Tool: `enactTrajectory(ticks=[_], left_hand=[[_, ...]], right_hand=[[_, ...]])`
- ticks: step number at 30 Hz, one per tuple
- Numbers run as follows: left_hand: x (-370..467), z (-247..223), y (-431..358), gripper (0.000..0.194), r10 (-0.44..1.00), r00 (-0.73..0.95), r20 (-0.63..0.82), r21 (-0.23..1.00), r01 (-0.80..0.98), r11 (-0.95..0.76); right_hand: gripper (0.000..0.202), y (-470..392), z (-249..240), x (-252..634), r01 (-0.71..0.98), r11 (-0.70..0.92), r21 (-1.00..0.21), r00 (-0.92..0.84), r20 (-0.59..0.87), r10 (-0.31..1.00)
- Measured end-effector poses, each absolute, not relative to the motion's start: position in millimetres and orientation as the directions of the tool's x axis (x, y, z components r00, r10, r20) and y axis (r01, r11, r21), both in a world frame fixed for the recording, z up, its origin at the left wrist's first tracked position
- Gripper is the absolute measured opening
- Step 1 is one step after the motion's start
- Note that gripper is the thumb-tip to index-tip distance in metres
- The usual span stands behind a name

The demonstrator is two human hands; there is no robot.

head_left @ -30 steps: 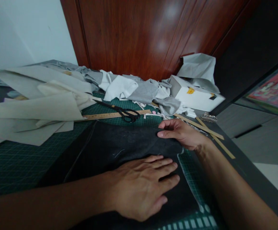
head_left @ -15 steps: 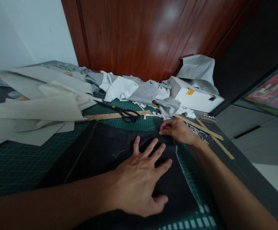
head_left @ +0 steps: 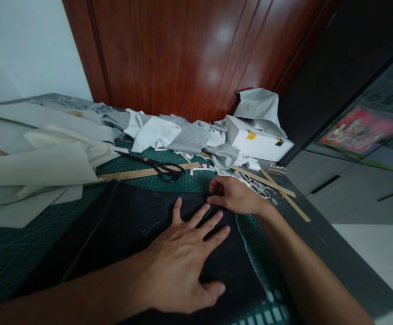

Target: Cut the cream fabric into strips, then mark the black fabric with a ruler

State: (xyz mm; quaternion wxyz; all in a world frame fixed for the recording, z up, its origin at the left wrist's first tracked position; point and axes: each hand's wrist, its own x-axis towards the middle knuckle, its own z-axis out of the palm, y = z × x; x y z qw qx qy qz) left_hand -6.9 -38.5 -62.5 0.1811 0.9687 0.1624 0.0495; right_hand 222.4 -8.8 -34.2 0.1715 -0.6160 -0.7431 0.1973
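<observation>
A piece of black fabric (head_left: 128, 225) with pale chalk-like lines lies on a green cutting mat (head_left: 0, 253). My left hand (head_left: 186, 262) presses flat on the fabric, fingers spread and thumb out to the side. At the fabric's far edge, near its right corner, my right hand (head_left: 232, 194) has its fingers curled and pinches the edge between thumb and fingers. Black-handled scissors (head_left: 171, 171) lie beyond the fabric, across a wooden ruler (head_left: 131, 175). The near part of the fabric is hidden under my left forearm.
Pale cream cloth pieces (head_left: 34, 167) are heaped at the left. Grey and white scraps (head_left: 186, 135) line the back by the wooden panel. A white box (head_left: 250, 137) stands at the back right, with crossed wooden strips (head_left: 284, 194) and thin white trimmings (head_left: 253, 183) before it.
The whole view has swung so that everything sits further left. My right hand has slid slightly left along the fabric's far edge, closer to my left fingertips. My left hand stays flat.
</observation>
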Motion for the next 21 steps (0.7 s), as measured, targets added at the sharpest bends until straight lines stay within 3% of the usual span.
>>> enactTrajectory(ticks=[5,10,14,18,21], left_hand=[[-5.7,-58.9,-37.3,0.088,0.314,0.949,0.008,0.363,0.29,-0.885],[-4.8,-55.6,-37.1,0.087,0.308,0.951,-0.01,0.356,0.291,-0.888],[-6.3,-56.9,-37.5,0.088,0.297,0.955,-0.005,0.349,0.28,-0.894],[-6.9,-59.2,-36.9,0.088,0.289,0.957,-0.008,0.336,0.275,-0.901],[-5.9,-59.8,-35.8,0.089,0.285,0.958,-0.006,0.336,0.271,-0.902]], right_hand=[[0.032,5.6,-25.8,204.7,0.831,0.174,-0.528,-0.26,-0.093,0.961],[0.027,24.0,-15.8,188.0,0.806,0.212,-0.553,-0.376,-0.201,0.904],[0.013,28.0,-20.2,179.3,0.733,0.215,-0.645,-0.406,-0.161,0.9],[0.033,33.2,-29.9,184.2,0.638,0.213,-0.74,-0.398,-0.08,0.914],[0.038,39.3,-34.5,192.4,0.63,0.222,-0.744,-0.367,-0.033,0.93]])
